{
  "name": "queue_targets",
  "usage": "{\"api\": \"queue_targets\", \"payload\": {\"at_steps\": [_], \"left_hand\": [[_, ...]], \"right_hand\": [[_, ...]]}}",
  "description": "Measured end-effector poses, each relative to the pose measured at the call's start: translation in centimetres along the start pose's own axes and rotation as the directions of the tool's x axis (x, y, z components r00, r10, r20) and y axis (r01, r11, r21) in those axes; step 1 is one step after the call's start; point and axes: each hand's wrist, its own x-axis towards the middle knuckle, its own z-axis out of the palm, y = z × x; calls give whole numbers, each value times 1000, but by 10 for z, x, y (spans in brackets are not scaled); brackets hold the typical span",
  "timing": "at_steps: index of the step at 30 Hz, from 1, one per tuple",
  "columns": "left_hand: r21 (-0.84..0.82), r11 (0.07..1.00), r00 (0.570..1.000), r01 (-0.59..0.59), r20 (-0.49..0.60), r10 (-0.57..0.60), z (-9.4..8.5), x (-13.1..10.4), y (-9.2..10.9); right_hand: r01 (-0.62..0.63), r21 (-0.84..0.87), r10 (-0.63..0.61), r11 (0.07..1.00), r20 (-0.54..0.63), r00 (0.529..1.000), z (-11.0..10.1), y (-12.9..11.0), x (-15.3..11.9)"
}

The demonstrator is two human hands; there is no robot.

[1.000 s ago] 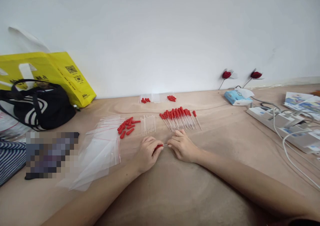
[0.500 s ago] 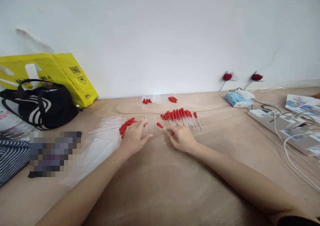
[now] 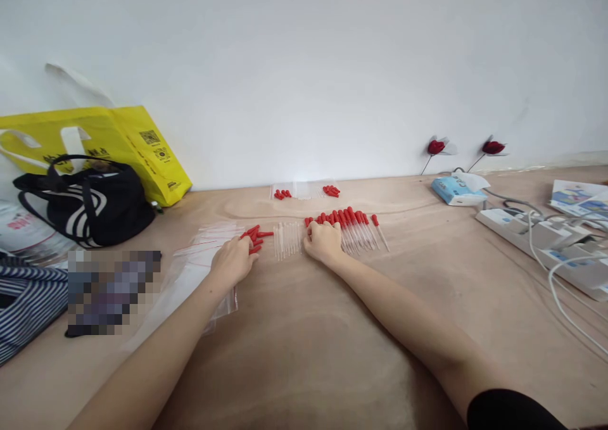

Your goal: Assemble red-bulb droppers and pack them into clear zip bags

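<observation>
My left hand is at a small pile of red rubber bulbs, its fingertips among them and its thumb held apart. Right of the pile lies a row of bare clear dropper tubes, side by side. My right hand is closed at the left end of a row of red-bulbed droppers, with its fingers curled on a dropper whose tube is mostly hidden. A dropper lies slightly apart at the row's right end.
Clear plastic bags lie under and beside my left forearm. More red bulbs sit on clear bags near the wall. A yellow bag and black bag stand left; a tissue pack and power strip lie right.
My right hand has moved left and away from me, carrying the red-bulbed dropper to the row's left end. My left hand has drawn back left from the bare tubes to the bulb pile.
</observation>
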Motion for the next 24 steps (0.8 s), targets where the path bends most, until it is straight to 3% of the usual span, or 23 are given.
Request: {"api": "queue_targets", "payload": {"at_steps": [5, 9, 13, 16, 21, 24], "left_hand": [[26, 1000, 1000, -2, -24, 3, 0, 1, 1], [32, 999, 998, -13, -63, 15, -5, -2, 8], [-83, 987, 980, -136, -154, 122, -7, -11, 24], [-149, 946, 930, -287, -280, 237, 0, -19, 39], [-189, 854, 848, -484, -343, 404, 19, -31, 53], [-299, 787, 830, -540, -341, 441, 25, -36, 58]], "right_hand": [[23, 15, -22, 1000, -35, 999, -3, -7, 0], [-46, -22, 47, 999, 57, 997, -6, -19, 4], [-130, -56, 139, 990, 188, 972, -7, -27, 12], [-158, -72, 171, 985, 233, 957, -8, -30, 15], [-78, -77, 90, 994, 172, 981, -21, -18, 4], [80, -55, -76, 995, 77, 994, -32, 6, -17]]}}
